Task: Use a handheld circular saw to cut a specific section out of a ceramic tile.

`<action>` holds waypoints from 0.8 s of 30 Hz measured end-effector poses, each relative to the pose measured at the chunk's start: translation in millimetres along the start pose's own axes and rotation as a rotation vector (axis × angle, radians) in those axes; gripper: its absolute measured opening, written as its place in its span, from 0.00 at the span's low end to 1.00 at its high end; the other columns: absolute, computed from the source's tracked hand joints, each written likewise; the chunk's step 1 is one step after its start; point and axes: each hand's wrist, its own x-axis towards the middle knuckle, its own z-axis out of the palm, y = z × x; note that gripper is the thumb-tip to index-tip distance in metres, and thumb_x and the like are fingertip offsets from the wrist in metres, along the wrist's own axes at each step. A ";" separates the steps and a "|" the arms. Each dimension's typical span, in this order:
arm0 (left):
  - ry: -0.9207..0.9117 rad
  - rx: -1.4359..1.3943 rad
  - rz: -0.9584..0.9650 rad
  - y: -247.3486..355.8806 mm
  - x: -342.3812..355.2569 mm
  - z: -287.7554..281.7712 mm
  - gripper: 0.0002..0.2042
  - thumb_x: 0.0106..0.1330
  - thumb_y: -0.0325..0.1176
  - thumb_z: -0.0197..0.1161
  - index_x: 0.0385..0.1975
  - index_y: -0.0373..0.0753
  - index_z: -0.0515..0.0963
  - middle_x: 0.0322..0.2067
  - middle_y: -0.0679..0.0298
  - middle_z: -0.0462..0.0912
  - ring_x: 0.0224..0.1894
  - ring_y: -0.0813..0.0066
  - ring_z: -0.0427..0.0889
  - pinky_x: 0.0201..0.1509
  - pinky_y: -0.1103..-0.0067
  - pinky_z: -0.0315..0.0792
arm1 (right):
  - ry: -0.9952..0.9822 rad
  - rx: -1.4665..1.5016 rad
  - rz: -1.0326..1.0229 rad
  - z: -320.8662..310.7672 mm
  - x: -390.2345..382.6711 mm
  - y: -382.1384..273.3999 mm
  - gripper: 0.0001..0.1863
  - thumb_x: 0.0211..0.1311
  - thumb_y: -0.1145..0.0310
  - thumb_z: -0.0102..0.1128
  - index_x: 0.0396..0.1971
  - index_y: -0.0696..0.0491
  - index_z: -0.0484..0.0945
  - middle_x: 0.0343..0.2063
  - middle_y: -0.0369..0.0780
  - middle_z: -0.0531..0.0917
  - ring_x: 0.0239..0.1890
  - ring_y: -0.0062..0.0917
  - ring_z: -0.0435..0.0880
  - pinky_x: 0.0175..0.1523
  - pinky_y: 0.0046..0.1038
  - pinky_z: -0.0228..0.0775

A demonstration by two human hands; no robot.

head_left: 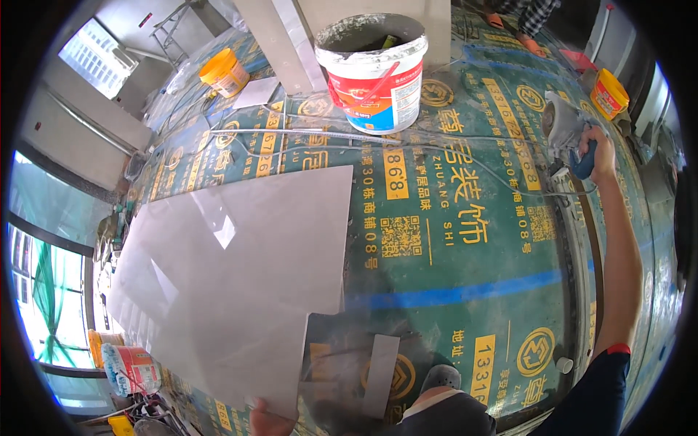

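A large glossy light-grey tile fills the left half of the head view, with a rectangular notch in its near right corner. At its near edge my left hand is closed on the tile, the thumb on top and the other fingers hidden. Out to the far right, my right hand grips the blue body of an angle grinder. The grinder's dusty grey guard points away from me, and its disc cannot be made out. Beside the notch lies a narrow tile strip, near my shoe.
Green printed floor film covers the floor. A white bucket with dried mortar stands beyond the tile. Cables cross the floor behind it. A long metal rail lies at right. Yellow buckets and another person's feet are farther back.
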 end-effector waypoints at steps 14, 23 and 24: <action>-0.392 0.159 -0.225 3.0 -3.7 19.3 0.22 0.80 0.47 0.43 0.66 0.42 0.64 0.65 0.60 0.71 0.67 0.59 0.70 0.68 0.59 0.65 | -0.325 0.291 0.269 64.7 -161.2 -97.5 0.14 0.59 0.65 0.47 0.40 0.56 0.74 0.18 0.32 0.70 0.15 0.20 0.66 0.22 0.26 0.66; -0.361 0.156 -0.307 31.8 -21.8 28.0 0.20 0.79 0.43 0.47 0.65 0.41 0.65 0.63 0.60 0.71 0.65 0.59 0.71 0.68 0.61 0.67 | -0.294 0.333 0.666 89.8 -250.6 -49.8 0.17 0.48 0.69 0.48 0.40 0.56 0.74 0.19 0.37 0.73 0.15 0.26 0.69 0.22 0.33 0.70; -0.299 0.151 -0.278 32.7 -27.5 33.3 0.21 0.78 0.43 0.48 0.65 0.41 0.65 0.63 0.60 0.72 0.65 0.59 0.71 0.68 0.60 0.67 | -0.286 0.309 0.674 91.6 -257.1 -43.9 0.17 0.45 0.69 0.50 0.39 0.56 0.73 0.20 0.38 0.73 0.15 0.26 0.69 0.23 0.32 0.70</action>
